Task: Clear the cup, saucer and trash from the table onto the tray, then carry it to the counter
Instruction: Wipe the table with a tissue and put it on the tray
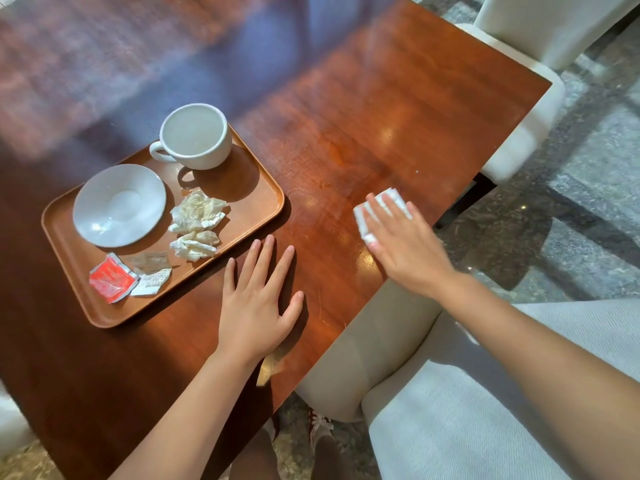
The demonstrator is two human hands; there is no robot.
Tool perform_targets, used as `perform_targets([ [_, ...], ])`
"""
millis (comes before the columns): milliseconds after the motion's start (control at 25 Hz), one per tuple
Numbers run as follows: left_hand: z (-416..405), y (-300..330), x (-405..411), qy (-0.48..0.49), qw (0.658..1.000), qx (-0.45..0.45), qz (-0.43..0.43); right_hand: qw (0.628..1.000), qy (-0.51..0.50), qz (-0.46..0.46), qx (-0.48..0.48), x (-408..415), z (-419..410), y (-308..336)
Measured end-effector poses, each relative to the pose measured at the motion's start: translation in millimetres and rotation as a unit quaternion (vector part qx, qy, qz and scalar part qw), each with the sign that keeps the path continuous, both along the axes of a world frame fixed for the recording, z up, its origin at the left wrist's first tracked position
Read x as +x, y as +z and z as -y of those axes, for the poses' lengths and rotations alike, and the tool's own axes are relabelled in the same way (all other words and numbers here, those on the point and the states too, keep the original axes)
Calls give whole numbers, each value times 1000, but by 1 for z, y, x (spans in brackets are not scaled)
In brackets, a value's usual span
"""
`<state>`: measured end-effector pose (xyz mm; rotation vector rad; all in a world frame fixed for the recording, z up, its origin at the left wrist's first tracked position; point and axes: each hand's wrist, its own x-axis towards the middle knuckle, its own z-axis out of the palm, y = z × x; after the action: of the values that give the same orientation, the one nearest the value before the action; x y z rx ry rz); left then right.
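A brown tray (pixel 258 199) lies on the wooden table (pixel 398 109) at the left. On it stand a white cup (pixel 195 136), an empty white saucer (pixel 119 205), two crumpled napkins (pixel 197 211), a red sachet (pixel 110 278) and torn wrappers (pixel 150 271). My left hand (pixel 258 303) rests flat on the table, fingers apart, just right of the tray's near corner. My right hand (pixel 405 240) presses flat on a folded white tissue (pixel 389 199) near the table's right edge.
A pale upholstered chair (pixel 450 410) stands at the table's near right edge, and another white chair (pixel 540 46) at the far right. Speckled stone floor (pixel 571 220) lies beyond. My shoes (pixel 320 426) show below the table edge.
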<state>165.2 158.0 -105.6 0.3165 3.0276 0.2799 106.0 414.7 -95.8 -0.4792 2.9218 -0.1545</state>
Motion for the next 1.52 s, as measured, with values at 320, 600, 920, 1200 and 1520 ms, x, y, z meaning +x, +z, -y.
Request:
perform_targets([
  [320,0,1,0,2,1000,4,-2,987,144,17,-73,74,53,3],
  [600,-1,1,0,3,1000,12,-10,983,-132,-31,-123,-13,-19,10],
  [920,-1,0,0,4,1000,7,-8,997,-31,-8,-73,23,19,-4],
  [1200,0,1,0,4,1000,16,-11,994,94,32,-54,70,54,4],
  [1520,1,-1,-1,0,1000,13,-13,974,126,-185,-33,80,30,11],
])
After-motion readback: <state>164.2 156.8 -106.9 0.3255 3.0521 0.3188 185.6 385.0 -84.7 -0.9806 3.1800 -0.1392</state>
